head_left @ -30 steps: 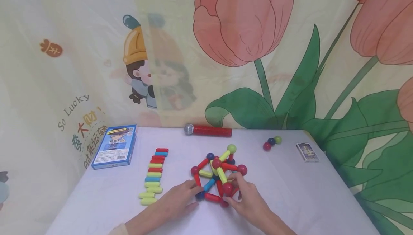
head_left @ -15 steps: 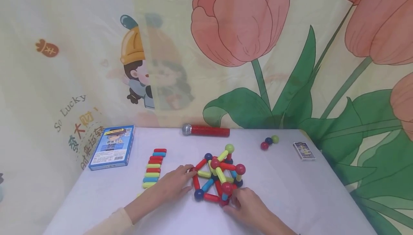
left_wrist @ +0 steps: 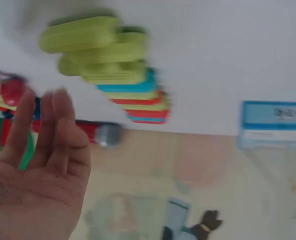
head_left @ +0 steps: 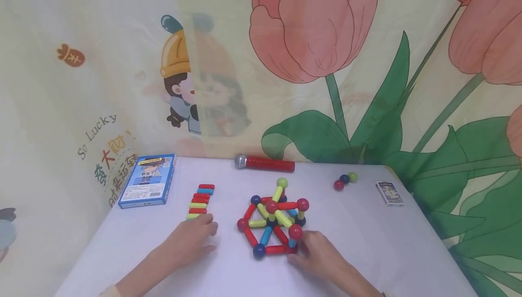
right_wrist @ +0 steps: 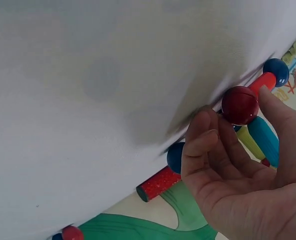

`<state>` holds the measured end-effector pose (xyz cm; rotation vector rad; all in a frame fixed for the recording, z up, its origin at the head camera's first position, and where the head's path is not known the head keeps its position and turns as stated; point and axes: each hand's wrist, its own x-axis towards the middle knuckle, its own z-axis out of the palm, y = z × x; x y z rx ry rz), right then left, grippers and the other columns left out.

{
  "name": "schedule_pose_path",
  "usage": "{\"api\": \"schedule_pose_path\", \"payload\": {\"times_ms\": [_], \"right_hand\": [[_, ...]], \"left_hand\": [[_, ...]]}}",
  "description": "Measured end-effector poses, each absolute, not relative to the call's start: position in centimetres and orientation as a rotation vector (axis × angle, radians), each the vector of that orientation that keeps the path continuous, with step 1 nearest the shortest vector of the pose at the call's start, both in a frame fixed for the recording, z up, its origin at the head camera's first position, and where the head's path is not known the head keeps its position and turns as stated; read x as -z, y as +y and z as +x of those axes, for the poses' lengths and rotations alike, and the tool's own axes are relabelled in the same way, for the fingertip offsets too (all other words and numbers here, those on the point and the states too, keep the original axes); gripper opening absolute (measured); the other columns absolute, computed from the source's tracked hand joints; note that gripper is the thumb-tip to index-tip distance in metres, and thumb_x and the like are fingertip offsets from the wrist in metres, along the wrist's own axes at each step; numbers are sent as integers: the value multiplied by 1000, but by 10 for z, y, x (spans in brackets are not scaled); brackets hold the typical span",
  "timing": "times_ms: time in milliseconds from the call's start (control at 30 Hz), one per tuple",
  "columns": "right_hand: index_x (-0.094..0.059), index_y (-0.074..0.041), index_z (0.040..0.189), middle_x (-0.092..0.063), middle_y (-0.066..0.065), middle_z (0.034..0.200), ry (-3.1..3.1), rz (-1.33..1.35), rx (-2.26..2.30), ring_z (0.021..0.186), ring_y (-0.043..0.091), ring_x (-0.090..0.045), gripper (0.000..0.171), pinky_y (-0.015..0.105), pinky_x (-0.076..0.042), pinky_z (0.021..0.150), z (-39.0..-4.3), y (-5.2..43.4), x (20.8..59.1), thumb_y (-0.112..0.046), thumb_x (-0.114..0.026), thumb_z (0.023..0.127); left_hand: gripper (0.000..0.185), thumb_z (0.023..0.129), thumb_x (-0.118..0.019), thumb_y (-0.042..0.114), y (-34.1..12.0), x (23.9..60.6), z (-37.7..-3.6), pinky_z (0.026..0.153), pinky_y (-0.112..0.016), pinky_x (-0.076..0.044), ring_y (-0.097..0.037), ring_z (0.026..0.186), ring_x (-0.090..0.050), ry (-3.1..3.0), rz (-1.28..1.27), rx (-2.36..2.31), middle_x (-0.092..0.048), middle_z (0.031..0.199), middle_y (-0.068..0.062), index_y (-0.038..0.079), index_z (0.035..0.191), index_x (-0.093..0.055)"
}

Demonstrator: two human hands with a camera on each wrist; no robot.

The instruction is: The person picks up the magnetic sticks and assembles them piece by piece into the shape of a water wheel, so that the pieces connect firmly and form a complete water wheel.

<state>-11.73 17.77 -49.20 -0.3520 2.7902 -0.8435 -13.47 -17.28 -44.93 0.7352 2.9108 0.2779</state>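
A frame of magnetic rods and balls point(head_left: 246, 235) stands mid-table: a hexagonal base with spokes and a raised part on top. My right hand point(head_left: 324, 256) is at its near right corner, thumb and fingers about a red ball point(right_wrist: 239, 105) at the base. Above that corner, another red ball point(head_left: 295, 231) tops a short blue rod. To the left, my left hand point(head_left: 189, 239) hovers over the row of magnetic rods point(head_left: 198, 205), fingers loosely bent and holding nothing. It hides the row's near end in the head view; the left wrist view shows yellow-green rods point(left_wrist: 80, 35) there.
A red microphone point(head_left: 265, 163) lies at the back edge. Three loose balls point(head_left: 344, 179) sit at the back right, near a small card box point(head_left: 390, 193). A blue box point(head_left: 148, 181) lies at the back left. A printed curtain point(head_left: 220, 61) hangs behind the table.
My left hand has let go of the frame and moved left over the rods. The frame has turned slightly, and my right hand has shifted from its upper red ball down to the base corner.
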Motion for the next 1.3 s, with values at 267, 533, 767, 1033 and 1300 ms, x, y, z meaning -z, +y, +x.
{"api": "schedule_pose_path", "payload": {"times_ms": [267,533,767,1033,1300], "right_hand": [[-75,-4,107,-58,-7,69,2802,-317,853,64,9,-55,37,22,-50,59,-120,179,493,-25,-95,84],[-75,-5,107,-58,-8,69,2785,-344,868,64,8,-55,36,21,-49,59,-121,178,492,-24,-94,85],[-74,-5,106,-57,-8,67,2789,-370,880,62,7,-54,35,20,-48,58,-121,178,493,-24,-94,84],[-75,-4,109,-59,-8,70,2794,-343,871,65,9,-55,37,22,-49,59,-120,180,494,-23,-94,85],[-74,-3,110,-59,-8,70,2769,-357,914,65,8,-55,37,22,-49,59,-119,176,492,-23,-93,86]], "left_hand": [[33,83,-94,14,-205,457,-131,87,-48,-63,-27,99,-68,2972,652,-164,-72,107,-10,6,111,-76],[27,84,-92,12,-215,472,-129,81,-40,-62,-21,87,-67,3018,585,-118,-72,95,-5,8,107,-78],[29,82,-95,13,-208,470,-128,82,-37,-60,-19,94,-66,3080,676,-144,-73,101,-3,10,106,-78],[22,90,-89,19,-122,427,-133,66,-25,-54,-9,74,-58,2834,589,-937,-67,83,10,11,107,-77],[17,90,-88,15,-83,430,-140,57,-19,-49,-1,62,-54,2886,695,-1112,-69,74,10,8,100,-76]]}}
